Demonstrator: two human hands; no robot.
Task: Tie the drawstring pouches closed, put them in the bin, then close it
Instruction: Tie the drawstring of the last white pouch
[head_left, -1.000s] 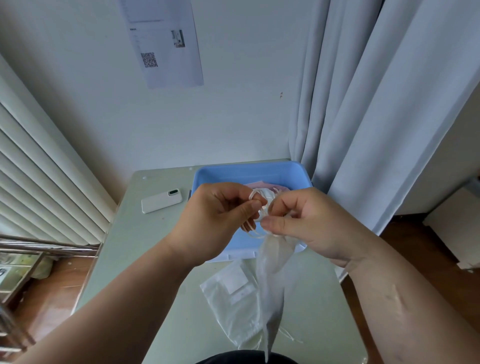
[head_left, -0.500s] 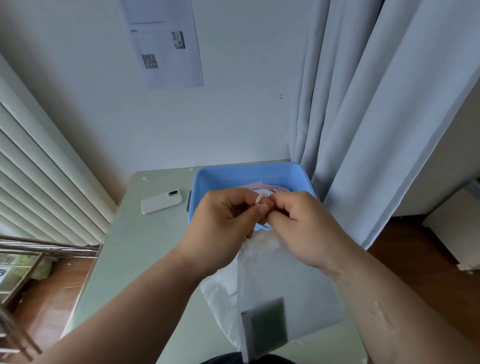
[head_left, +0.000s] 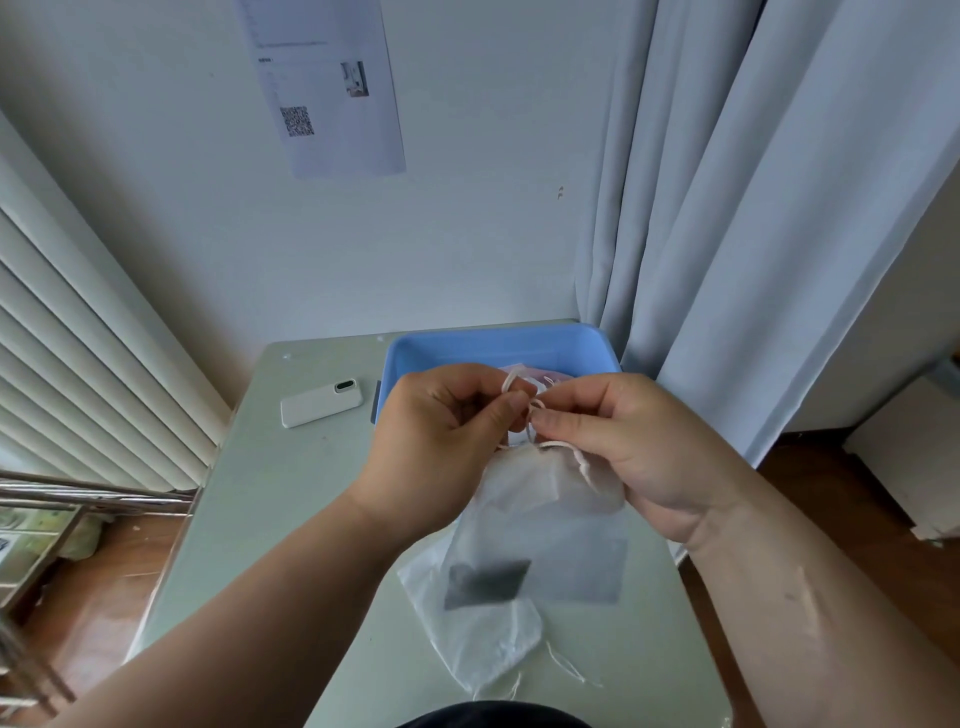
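Both hands (head_left: 530, 431) close together, pinching drawstring (head_left: 535, 415), pouch (head_left: 540, 525) hanging below, bin (head_left: 498, 345) behind

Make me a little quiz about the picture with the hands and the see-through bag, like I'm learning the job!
1. True or false: the blue bin has a lid on it.
2. What lies on the table to the left of the bin? A) a white phone B) scissors C) a cup
3. Fill in the gap: the left hand and the right hand both pinch the ____ of the pouch held over the table.

Key: 1 false, the bin is open on top. 2 A. 3 drawstring.
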